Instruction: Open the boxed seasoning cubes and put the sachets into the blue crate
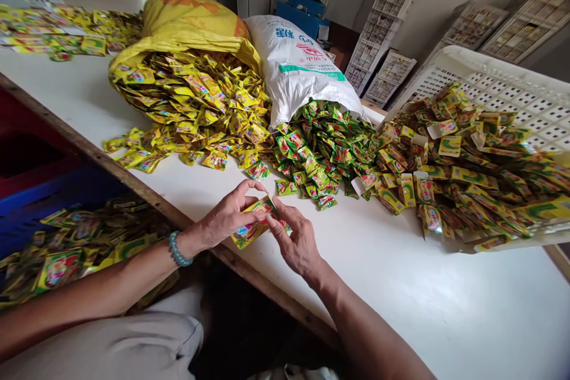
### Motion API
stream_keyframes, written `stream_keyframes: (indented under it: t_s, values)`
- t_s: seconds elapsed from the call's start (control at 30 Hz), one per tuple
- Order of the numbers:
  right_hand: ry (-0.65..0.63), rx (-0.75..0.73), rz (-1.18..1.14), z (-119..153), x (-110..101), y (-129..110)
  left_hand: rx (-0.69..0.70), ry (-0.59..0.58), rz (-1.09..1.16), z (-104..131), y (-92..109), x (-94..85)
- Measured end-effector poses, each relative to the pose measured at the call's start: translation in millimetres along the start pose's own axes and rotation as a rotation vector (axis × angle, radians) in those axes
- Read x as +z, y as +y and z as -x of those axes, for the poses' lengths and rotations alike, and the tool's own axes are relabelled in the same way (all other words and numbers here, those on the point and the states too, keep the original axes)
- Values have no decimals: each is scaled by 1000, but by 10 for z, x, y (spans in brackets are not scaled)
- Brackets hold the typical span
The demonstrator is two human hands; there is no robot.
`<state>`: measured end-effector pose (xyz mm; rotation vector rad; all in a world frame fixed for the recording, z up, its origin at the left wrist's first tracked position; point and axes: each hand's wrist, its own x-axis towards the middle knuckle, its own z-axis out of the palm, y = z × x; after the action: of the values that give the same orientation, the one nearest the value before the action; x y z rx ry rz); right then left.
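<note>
Both my hands meet over the table's near edge around a small yellow, red and green printed carton (pixel 248 233). My left hand (pixel 229 214), with a beaded bracelet (pixel 179 249) at the wrist, grips its left side. Thumb and fingers of my right hand (pixel 296 237) pinch its upper right end, partly hiding it. Just beyond my hands lie green sachets (pixel 329 142), spilling from a white sack (pixel 298 65). To their left, yellow sachets (pixel 200 95) pour out of a yellow sack (pixel 191 18).
On the right, a tipped white basket (pixel 503 89) spills small yellow cartons (pixel 472 184) onto the white table (pixel 445 297). Below the table edge at left, a blue crate (pixel 22 219) holds more cartons (pixel 57 270). Stacked crates (pixel 374 35) stand along the wall.
</note>
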<state>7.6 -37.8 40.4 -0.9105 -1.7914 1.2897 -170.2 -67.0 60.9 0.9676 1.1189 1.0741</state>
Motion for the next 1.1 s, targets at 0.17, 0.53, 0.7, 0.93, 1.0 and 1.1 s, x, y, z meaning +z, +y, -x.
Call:
stream_keyframes:
  t_s: [0.17,0.53,0.7,0.93,1.0,1.1]
  values:
    - [44,160,-124,-46,-6,-18,4,48,-109,-17,-11,24]
    - [25,356,-528,-142,-122,-2,-1,-29,-216,-45,-29,9]
    - [-57,338,-459,-132,-155,-27,23,3,-260,-24,-44,-18]
    - [12,235,-471,26,86,-21,1,73,-117,30,-9,-10]
    - [52,188,-334,76,139,1,-28,77,-75,36,-11,-13]
    - [65,135,-153,97,144,27,-79,65,-28,27,-21,3]
